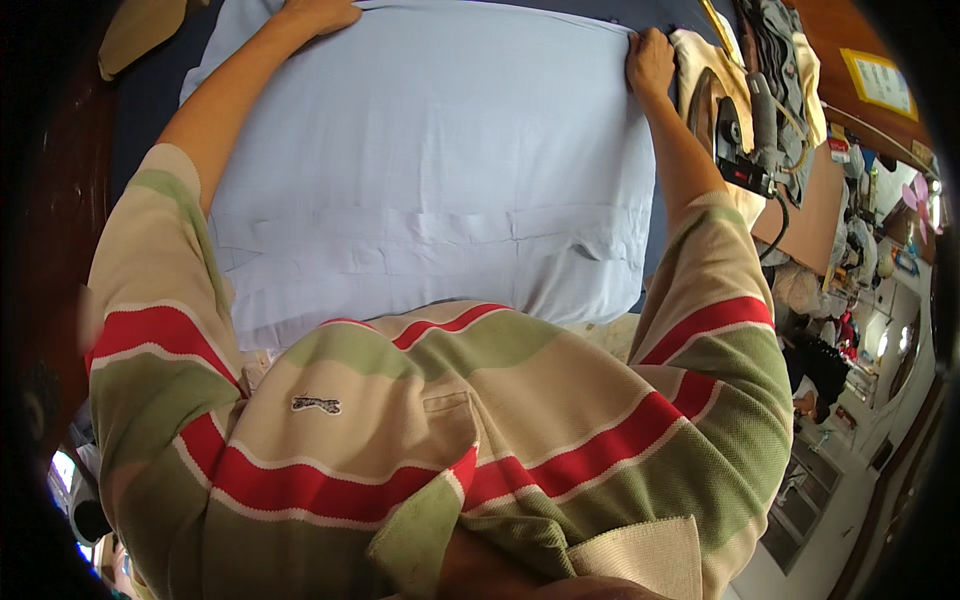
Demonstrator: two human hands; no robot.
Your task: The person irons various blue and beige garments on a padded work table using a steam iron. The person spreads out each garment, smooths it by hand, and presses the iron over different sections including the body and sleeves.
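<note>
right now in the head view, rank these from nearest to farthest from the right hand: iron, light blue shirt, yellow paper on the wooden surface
From the right hand:
1. light blue shirt, gripped at its far right corner.
2. iron, just to the hand's right on a cream cloth.
3. yellow paper, far right on the wooden surface.

surface (150, 90): dark navy padded top, visible only as strips at the left edge and the far right corner. flat on it, covering nearly all of it, a pale blue cotton shirt (430, 170), spread smooth, with a seam band and a pocket flap across its near part. at the right edge, just beside the shirt, a cream folded cloth (700, 60) with an electric iron (735, 140), dark body with cord, resting on it. tan rounded pad (140, 30) at the far left corner.
</note>
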